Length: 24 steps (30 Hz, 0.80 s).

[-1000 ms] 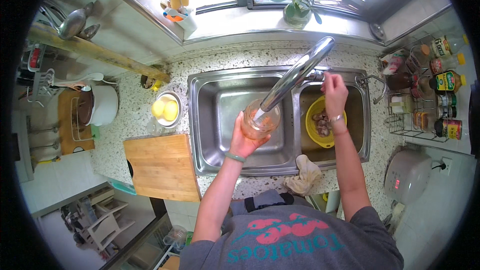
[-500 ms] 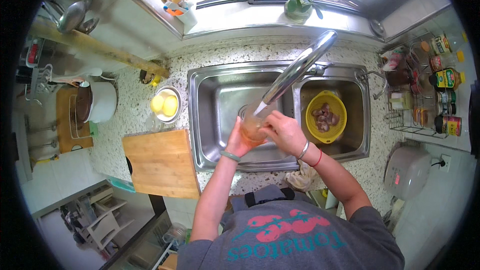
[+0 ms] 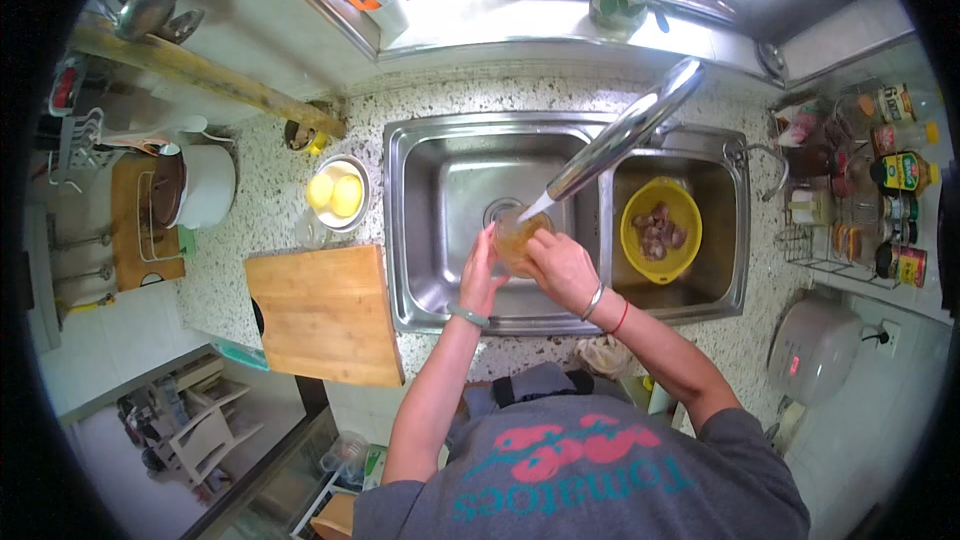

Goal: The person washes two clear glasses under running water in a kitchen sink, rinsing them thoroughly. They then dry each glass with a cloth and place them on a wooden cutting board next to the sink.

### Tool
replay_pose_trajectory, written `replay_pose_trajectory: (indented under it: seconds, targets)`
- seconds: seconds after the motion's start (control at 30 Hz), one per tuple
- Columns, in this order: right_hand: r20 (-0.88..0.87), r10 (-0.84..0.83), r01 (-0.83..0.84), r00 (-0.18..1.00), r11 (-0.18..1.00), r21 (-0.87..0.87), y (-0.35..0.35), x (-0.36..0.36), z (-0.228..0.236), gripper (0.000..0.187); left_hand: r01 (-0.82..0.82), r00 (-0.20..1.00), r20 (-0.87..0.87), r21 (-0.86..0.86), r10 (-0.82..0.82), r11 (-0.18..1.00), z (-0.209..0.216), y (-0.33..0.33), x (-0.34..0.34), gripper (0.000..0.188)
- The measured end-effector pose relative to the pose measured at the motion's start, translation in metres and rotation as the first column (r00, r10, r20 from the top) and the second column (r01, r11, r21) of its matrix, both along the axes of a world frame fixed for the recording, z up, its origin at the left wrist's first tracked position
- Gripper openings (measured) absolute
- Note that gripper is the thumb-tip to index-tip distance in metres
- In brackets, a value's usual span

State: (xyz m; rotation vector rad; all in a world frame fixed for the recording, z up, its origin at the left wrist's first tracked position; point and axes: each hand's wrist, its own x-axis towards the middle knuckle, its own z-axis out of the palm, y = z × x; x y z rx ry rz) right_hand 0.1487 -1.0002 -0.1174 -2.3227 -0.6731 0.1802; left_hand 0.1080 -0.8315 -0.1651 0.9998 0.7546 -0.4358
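Over the left basin of the steel sink point(image 3: 425, 240), my left hand point(image 3: 482, 278) is wrapped round the side of a clear, round vessel point(image 3: 514, 236) that looks like a glass cup with an amber tint. My right hand point(image 3: 562, 270) has its fingers bent together at the cup's mouth; what they pinch, if anything, is hidden. The chrome faucet point(image 3: 625, 130) reaches over the basin, with its white tip just above the cup. Behind the cup the basin's drain point(image 3: 503, 208) partly shows.
A yellow colander point(image 3: 662, 275) with dark reddish meat pieces sits in the right basin. Left of the sink are a bowl of yellow round items point(image 3: 346, 195), a small glass jar point(image 3: 312, 231) and a wooden cutting board point(image 3: 322, 315). A rack of bottles point(image 3: 850, 200) stands at right.
The view has shifted slightly. Both hands stay at the cup, which now shows more of its mouth; the left hand's fingers point more upward along its side.
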Motion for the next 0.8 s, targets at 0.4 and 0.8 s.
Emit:
replay_pose_trajectory:
  seconds: [0.4, 0.8]
  targets:
    - [-0.540, -0.164, 0.162, 0.825, 0.985, -0.052, 0.021, 0.033, -0.025, 0.040, -0.125, 0.992, 0.011, -0.038, 0.126, 0.991, -0.027, 0.023, -0.009, 0.049]
    - [-0.958, -0.005, 0.513, 0.288, 0.845, 0.151, 0.021, 0.043, -0.032, 0.034, -0.130, 0.970, 0.242, 0.494, 0.007, 0.860, -0.005, 0.027, -0.011, 0.042]
